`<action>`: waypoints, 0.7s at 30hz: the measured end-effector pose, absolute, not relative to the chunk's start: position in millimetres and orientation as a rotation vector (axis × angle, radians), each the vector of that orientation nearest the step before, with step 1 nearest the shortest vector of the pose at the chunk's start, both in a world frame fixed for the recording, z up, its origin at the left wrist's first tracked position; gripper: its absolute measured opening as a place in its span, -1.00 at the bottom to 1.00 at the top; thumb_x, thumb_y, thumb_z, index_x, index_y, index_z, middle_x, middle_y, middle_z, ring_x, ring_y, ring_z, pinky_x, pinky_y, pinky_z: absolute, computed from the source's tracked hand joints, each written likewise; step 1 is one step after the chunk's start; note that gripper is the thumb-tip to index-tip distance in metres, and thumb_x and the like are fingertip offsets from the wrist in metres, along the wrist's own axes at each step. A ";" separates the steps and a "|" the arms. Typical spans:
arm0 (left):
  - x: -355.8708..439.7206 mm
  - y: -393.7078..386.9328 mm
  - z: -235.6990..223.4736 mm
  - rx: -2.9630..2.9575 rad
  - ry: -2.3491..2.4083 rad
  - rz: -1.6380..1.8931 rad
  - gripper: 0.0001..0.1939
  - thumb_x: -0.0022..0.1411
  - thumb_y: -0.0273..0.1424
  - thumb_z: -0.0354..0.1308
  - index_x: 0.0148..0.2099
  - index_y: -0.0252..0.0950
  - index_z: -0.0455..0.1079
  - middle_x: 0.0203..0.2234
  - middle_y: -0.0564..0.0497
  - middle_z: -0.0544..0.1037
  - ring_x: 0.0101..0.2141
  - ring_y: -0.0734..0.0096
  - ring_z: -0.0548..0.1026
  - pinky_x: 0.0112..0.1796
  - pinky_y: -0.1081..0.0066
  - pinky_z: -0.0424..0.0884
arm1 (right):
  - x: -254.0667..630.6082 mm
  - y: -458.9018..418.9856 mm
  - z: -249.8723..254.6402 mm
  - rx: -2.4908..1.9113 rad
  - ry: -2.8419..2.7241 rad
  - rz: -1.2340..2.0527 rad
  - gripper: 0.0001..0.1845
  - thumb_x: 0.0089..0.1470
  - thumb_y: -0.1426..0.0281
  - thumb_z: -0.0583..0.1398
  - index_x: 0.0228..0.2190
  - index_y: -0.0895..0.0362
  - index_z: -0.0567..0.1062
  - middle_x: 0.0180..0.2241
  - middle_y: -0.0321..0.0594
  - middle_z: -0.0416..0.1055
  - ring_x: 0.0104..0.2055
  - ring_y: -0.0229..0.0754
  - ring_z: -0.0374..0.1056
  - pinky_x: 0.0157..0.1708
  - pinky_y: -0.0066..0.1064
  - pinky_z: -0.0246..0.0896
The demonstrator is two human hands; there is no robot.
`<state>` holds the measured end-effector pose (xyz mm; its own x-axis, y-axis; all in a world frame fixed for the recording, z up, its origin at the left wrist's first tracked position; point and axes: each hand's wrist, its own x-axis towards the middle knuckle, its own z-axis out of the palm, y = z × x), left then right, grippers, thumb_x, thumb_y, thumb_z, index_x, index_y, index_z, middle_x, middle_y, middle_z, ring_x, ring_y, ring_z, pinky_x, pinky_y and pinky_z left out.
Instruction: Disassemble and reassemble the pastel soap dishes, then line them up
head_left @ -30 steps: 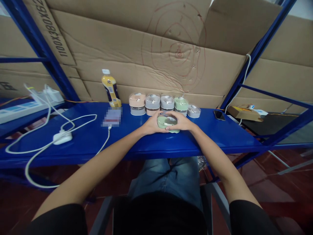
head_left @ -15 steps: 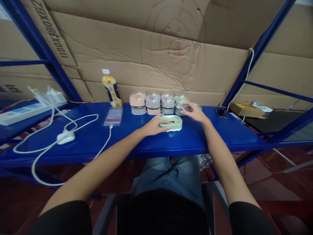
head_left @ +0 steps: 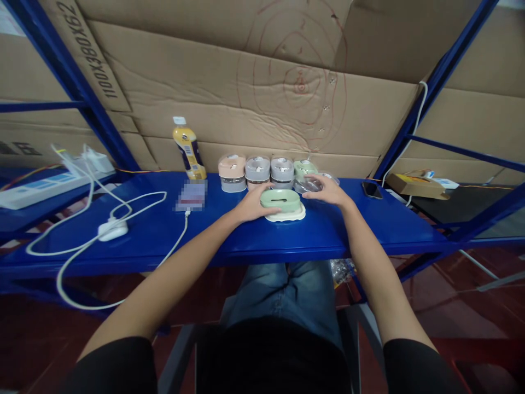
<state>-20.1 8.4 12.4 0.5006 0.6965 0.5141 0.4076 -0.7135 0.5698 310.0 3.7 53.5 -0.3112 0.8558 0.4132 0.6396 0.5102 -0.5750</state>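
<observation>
My left hand (head_left: 251, 203) grips the left end of a pale green box base (head_left: 281, 200), raised slightly over its cream tray (head_left: 286, 215) on the blue shelf (head_left: 254, 235). My right hand (head_left: 328, 190) reaches back right with its fingers curled on a clear lid (head_left: 307, 185) next to a green box (head_left: 304, 167). Behind stand a row of small lidded boxes: a peach one (head_left: 232, 166), a grey one (head_left: 257, 168) and another grey one (head_left: 281, 168).
A yellow bottle (head_left: 187, 149) stands at the back left. A blurred phone (head_left: 190, 195) lies with a white cable (head_left: 123, 219) and adapter (head_left: 110, 230). A dark phone (head_left: 371, 189) lies right. Cardboard (head_left: 262, 82) lines the back, with blue uprights on both sides.
The clear lid came off the green box; my right hand carried it back right. My left hand stayed on the green base, now lifted off its cream tray.
</observation>
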 end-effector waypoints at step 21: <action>7.6 -0.7 -3.3 2.313 0.871 1.011 0.48 -0.14 -0.02 0.67 0.63 -0.24 -0.08 0.46 -0.45 0.30 0.43 -0.47 0.32 0.37 -0.36 0.27 | 254.3 -6.4 42.8 -0.877 -2.402 0.347 -0.05 -0.09 -0.03 0.56 0.29 0.04 0.59 0.11 -0.02 0.61 0.14 0.19 0.53 0.26 0.09 0.39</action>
